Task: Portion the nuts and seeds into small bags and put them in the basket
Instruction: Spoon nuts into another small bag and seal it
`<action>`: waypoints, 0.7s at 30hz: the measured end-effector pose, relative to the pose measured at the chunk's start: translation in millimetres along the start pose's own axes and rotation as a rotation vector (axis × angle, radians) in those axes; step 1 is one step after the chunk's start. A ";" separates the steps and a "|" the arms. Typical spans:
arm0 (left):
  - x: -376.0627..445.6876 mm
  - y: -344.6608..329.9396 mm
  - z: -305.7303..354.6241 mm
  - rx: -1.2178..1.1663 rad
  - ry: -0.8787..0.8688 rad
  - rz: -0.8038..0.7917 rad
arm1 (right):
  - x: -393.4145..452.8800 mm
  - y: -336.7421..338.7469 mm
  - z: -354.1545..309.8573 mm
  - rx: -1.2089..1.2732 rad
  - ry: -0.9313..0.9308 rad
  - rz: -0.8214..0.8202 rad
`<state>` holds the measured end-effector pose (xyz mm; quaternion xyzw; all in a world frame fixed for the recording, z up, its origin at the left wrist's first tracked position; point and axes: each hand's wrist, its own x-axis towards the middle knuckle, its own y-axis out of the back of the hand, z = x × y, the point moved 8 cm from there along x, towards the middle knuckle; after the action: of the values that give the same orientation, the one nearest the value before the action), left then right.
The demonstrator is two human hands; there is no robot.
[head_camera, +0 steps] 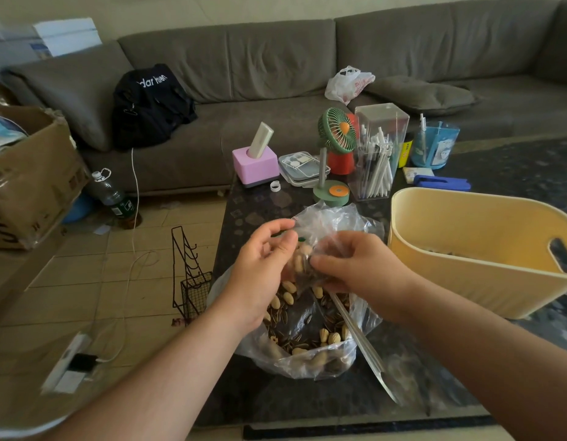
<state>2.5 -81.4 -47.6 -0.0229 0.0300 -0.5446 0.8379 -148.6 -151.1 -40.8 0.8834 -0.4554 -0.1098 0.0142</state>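
- At the far left a cardboard box (27,176) sits on the floor, with a plastic bottle (112,195) lying just beside it.
- A black wire rack (190,281) stands on the tiles against the left edge of my dark table (307,402).
- On the sofa (276,65) behind it rests a black backpack (151,106).
- My left hand (260,268) is above the big bag, thumb and fingers curled and pinching the left edge of a small clear bag (307,265).
- The big plastic bag (311,351) lies open on the table right in front of me, full of nuts and seeds (307,332); a metal spoon (361,342) leans out of it toward the right.
- The small bag hangs between my 2 hands, directly over the big bag, with a few nuts already inside.
- My right hand (355,265) grips the other side of the small bag, fingers bunched into the plastic.
- Behind my hands stand a pink box (255,163), a green desk fan (334,154) and a clear container of pens (379,154).
- The yellow basket (467,265) sits on the table to my right, near the big bag but not touching it; something lies in its bottom, though I cannot tell what.
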 end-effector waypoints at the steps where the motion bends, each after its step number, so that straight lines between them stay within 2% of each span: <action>1: 0.0 -1.9 -3.6 -0.081 0.066 -0.015 | 0.8 1.6 -1.1 0.097 -0.004 0.007; 4: -1.0 -8.7 -8.7 -0.155 0.155 -0.094 | 2.7 1.7 0.7 0.314 -0.024 0.007; 7: -0.3 -10.8 -8.8 -0.162 0.130 -0.140 | 3.5 -1.8 2.6 0.386 -0.015 -0.018; 10: 2.2 -6.1 -6.1 -0.154 0.060 -0.093 | 1.8 3.1 1.7 0.302 -0.019 0.012; 15: 3.0 1.0 -1.4 -0.132 -0.011 0.005 | -1.3 -4.6 -8.1 0.063 0.053 -0.080; 21: 0.5 -3.5 3.0 -0.106 -0.046 -0.058 | -2.7 -6.6 -12.3 0.025 0.144 -0.081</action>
<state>-0.2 -83.3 -44.3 -0.0807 0.0388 -0.5656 0.8198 -142.3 -146.0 -29.1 0.9067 -0.4187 -0.0406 0.0314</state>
